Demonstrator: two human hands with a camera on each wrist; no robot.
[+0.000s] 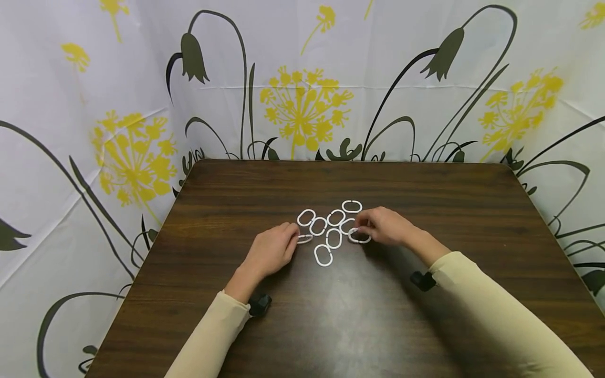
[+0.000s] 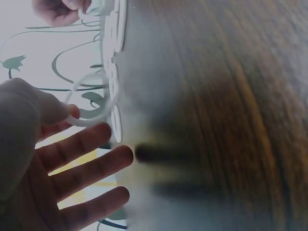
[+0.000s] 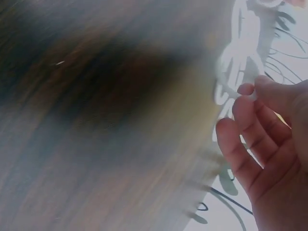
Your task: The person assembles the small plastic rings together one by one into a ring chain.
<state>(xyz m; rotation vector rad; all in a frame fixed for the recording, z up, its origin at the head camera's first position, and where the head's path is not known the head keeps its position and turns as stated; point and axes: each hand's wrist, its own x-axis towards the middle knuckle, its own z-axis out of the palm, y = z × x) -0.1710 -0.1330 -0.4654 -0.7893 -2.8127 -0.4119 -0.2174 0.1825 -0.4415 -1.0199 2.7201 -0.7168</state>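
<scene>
My left hand (image 1: 270, 249) pinches a white oval shower curtain ring (image 2: 85, 122) between thumb and index finger; its other fingers are spread straight. The ring stands tilted close over the table. On the right, my right hand (image 1: 388, 227) pinches a second white ring (image 1: 360, 242) by thumb and fingertips, and this one overlaps a ring behind it in the head view. Between the hands several like rings lie flat in a loose cluster, from a ring (image 1: 352, 212) at the back to a ring (image 1: 324, 265) at the front. Some show a small gap in the loop.
The rings lie on a dark brown wood-grain table (image 1: 340, 320). Behind it and at both sides hangs a white curtain (image 1: 368, 58) with yellow and dark green flower prints. A dark wrist device (image 1: 260, 304) sits at the left cuff, another device (image 1: 423, 281) at the right.
</scene>
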